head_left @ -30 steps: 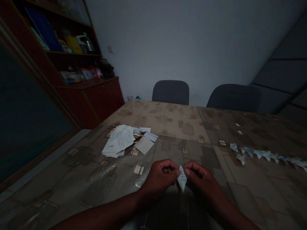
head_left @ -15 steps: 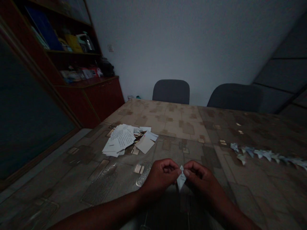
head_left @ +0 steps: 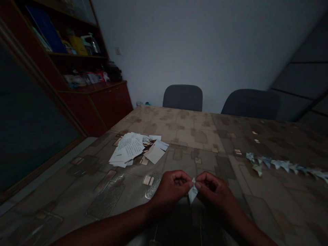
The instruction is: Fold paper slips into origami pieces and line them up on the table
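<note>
A small folded piece of paper (head_left: 192,196), pale and diamond-shaped with a pointed lower end, is held upright between both hands above the table's near side. My left hand (head_left: 173,187) pinches its upper left edge between thumb and forefinger. On the opposite edge, the thumb and forefinger of my right hand (head_left: 214,189) are closed in the same way. Fingertips hide part of the paper's upper half. Off to the right lies a row of small folded paper figures (head_left: 285,165), with one figure (head_left: 257,169) slightly in front of the row.
A loose pile of printed paper sheets (head_left: 130,148) lies left of centre on the patterned tablecloth (head_left: 202,136). Two grey chairs (head_left: 182,98) stand at the far edge. A red-brown cabinet (head_left: 102,102) with shelves is at the left, by the wall.
The folded paper's lower tip has tilted slightly to the left. Both hands keep their pinch and have barely moved.
</note>
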Tool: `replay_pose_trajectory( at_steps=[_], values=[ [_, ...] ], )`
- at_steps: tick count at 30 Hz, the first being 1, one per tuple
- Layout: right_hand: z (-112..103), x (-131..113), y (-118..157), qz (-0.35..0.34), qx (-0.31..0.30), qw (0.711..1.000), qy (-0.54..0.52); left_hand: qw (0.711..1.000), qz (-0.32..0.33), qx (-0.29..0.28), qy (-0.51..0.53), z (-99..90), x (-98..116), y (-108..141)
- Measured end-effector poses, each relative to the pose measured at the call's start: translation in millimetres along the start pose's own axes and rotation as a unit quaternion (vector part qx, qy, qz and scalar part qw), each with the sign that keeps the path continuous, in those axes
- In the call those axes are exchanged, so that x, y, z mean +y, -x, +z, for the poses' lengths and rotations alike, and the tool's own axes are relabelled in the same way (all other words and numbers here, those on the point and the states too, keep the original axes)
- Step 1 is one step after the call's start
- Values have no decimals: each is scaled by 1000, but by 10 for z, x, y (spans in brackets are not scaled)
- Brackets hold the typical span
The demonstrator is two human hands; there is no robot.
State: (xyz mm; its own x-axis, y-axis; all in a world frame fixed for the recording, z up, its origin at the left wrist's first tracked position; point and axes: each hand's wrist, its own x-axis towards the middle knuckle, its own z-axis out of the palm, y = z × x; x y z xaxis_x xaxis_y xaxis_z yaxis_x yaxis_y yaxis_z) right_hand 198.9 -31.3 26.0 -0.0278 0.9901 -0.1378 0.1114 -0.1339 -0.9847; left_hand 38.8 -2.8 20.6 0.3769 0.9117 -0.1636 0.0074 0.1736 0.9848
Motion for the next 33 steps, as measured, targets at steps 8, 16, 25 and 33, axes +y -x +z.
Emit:
replay_pose_trajectory(
  at_steps=[8, 16, 25, 33],
  values=[
    [-1, -9, -12, -14, 31, 998, 45, 1000, 22, -1, 0, 6, -35, 2],
    [-33, 14, 40, -67, 65, 990, 103, 998, 14, 60, 20, 18, -15, -44],
    [-2, 104, 27, -132, 70, 972, 182, 998, 12, 50, 39, 45, -23, 2],
    [3, 105, 24, -98, 42, 984, 143, 999, 15, 38, 23, 11, -53, -23]
  ],
)
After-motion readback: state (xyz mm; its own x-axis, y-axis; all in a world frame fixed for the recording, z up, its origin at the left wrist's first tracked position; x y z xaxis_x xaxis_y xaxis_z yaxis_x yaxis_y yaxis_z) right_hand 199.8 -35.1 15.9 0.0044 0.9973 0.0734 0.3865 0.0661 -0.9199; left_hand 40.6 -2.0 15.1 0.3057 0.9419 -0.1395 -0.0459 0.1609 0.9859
